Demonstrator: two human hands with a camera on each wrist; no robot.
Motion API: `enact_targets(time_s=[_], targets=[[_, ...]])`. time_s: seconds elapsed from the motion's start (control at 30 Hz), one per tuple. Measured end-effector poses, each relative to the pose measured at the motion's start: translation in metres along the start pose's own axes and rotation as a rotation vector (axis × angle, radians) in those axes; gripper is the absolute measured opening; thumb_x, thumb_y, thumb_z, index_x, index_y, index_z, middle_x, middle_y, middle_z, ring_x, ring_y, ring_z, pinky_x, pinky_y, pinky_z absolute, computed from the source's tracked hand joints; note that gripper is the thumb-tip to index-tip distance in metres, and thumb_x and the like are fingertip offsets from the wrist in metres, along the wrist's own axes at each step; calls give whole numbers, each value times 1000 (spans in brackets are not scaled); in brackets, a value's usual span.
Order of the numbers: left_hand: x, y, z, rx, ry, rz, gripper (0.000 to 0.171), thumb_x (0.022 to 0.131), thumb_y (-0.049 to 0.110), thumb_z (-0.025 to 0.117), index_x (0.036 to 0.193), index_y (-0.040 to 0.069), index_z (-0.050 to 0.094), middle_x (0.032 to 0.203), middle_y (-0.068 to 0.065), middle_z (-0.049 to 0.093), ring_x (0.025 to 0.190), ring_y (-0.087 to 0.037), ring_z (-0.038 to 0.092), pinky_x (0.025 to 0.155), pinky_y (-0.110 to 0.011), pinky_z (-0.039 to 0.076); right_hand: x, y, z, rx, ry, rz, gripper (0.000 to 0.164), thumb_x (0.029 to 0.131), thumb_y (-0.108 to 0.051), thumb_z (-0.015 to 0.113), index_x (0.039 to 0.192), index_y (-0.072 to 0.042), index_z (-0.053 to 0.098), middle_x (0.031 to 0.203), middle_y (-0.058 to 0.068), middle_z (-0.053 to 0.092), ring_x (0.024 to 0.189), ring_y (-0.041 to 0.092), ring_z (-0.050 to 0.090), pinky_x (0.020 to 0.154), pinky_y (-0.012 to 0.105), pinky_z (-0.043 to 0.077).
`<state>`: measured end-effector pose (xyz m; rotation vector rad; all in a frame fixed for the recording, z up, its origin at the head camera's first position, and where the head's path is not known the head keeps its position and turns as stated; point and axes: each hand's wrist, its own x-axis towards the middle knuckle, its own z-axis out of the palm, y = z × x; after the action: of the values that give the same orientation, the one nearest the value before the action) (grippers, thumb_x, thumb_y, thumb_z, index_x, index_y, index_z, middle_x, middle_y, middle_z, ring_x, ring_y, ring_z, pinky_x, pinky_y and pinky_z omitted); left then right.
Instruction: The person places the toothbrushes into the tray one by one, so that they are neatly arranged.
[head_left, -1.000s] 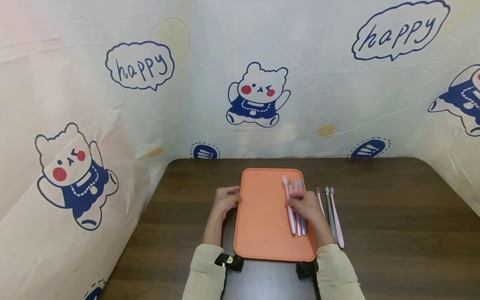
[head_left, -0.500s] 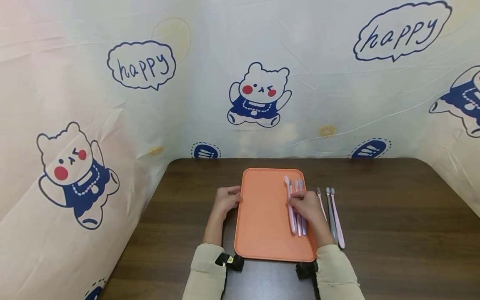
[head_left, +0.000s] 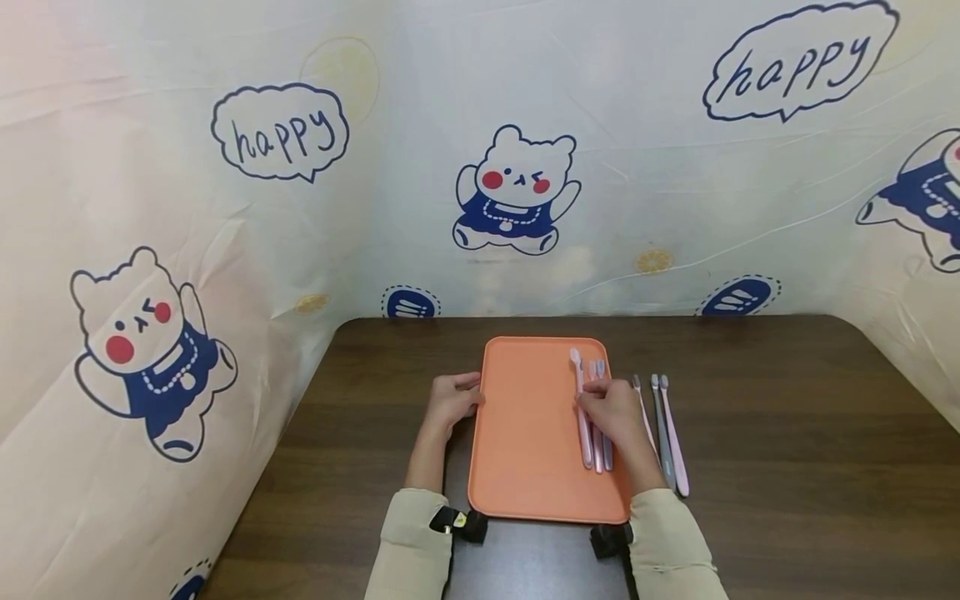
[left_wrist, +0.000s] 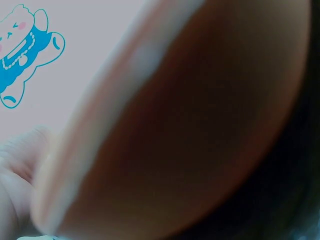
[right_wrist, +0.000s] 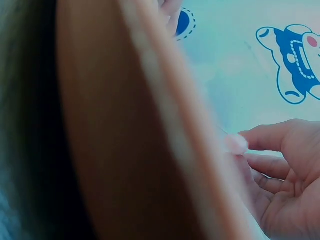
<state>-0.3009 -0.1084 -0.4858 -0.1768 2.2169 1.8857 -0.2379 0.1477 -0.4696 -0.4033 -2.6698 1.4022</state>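
Observation:
An orange tray (head_left: pixel 525 433) lies on the table, longer side running away from me. My left hand (head_left: pixel 452 400) holds its left rim, fingertips right at the edge. On the tray's right side, my right hand (head_left: pixel 613 408) pinches a pale pink toothbrush (head_left: pixel 582 433), its head pointing away from me. More toothbrushes (head_left: pixel 597 454) lie close beside it, partly hidden under that hand. In the right wrist view, the thumb and fingers of my right hand (right_wrist: pixel 290 175) come together behind the blurred tray edge (right_wrist: pixel 185 130). The left wrist view is mostly the tray's blurred underside (left_wrist: pixel 190 115).
Right of the tray, a grey toothbrush (head_left: pixel 662 429) and a pink toothbrush (head_left: pixel 674 437) lie on the brown table (head_left: pixel 787 433), with another toothbrush (head_left: pixel 641 400) partly behind my right forearm. A printed cloth (head_left: pixel 645 192) hangs behind the table.
The pinched pink toothbrush has shifted slightly to the right, covering the grey toothbrush head that showed beside it. My left hand and the tray have stayed in place.

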Motion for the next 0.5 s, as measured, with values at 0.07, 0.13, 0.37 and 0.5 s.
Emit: enact_targets(time_s=[0.07, 0.13, 0.37, 0.5], targets=[[-1, 0, -1, 0, -8, 7, 49, 85, -7, 62, 134, -5, 62, 133, -26, 66, 117, -26, 68, 72, -28, 60, 0, 1, 0, 8, 1, -3, 30, 89, -13, 66, 113, 5, 74, 97, 21, 76, 71, 13, 66, 59, 20, 49], [-2, 0, -1, -3, -17, 12, 50, 86, -7, 62, 135, -6, 61, 134, -28, 65, 121, -30, 67, 72, -30, 60, 1, 2, -2, 11, 8, -13, 31, 89, -11, 65, 114, 5, 73, 97, 21, 75, 69, 12, 65, 58, 20, 49], [-3, 0, 0, -4, -16, 15, 48, 87, -5, 63, 135, -5, 62, 134, -26, 66, 124, -32, 65, 72, -28, 60, 2, 5, -10, 15, 5, -28, 33, 92, -12, 62, 120, 2, 71, 102, 20, 74, 76, 16, 66, 61, 22, 50], [-1, 0, 1, -12, -6, 19, 47, 86, -7, 63, 133, -5, 63, 132, -26, 67, 123, -31, 66, 70, -26, 59, 3, 7, -17, 59, 6, -47, 34, 93, -11, 61, 123, 3, 70, 102, 22, 73, 74, 15, 65, 61, 22, 50]])
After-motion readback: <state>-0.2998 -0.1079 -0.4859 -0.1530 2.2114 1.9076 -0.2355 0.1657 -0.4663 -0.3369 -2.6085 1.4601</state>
